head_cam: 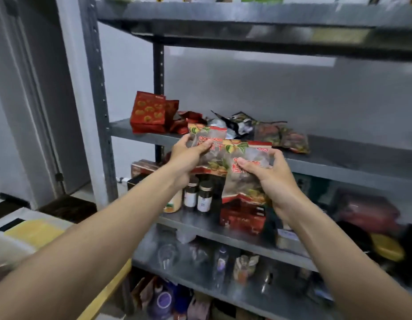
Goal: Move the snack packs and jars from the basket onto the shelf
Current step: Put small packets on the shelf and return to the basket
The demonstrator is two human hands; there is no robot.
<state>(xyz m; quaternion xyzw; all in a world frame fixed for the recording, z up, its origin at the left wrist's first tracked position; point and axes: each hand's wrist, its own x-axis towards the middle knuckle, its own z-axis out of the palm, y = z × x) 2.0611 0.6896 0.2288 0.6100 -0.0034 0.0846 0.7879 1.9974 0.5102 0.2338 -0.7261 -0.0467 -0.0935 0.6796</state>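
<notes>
Both forearms extend forward from the bottom edge of the view.

1. The left hand point(189, 155) grips the first snack pack point(209, 135). The thumb and fingers are curled round its left edge. The pack stands upright above and just right of the palm.
2. The right hand point(276, 181) grips the second snack pack point(242, 188). The thumb presses on its clear front and the fingers wrap its right edge. The pack hangs to the left of the palm, its top tilted away.
3. The two packs overlap between the hands. The second pack lies in front of the lower right corner of the first.
4. Below the hands, two dark jars point(204, 197) stand on a lower board. A red box point(242, 218) sits directly under the right hand.
5. Beyond the hands lies the grey shelf board point(338, 155), at fingertip height. Whether either held pack touches it cannot be told.
6. On that board, red packs point(148, 112) stand beyond and left of the left hand. Dark packs point(278, 135) lie beyond the right hand.
</notes>
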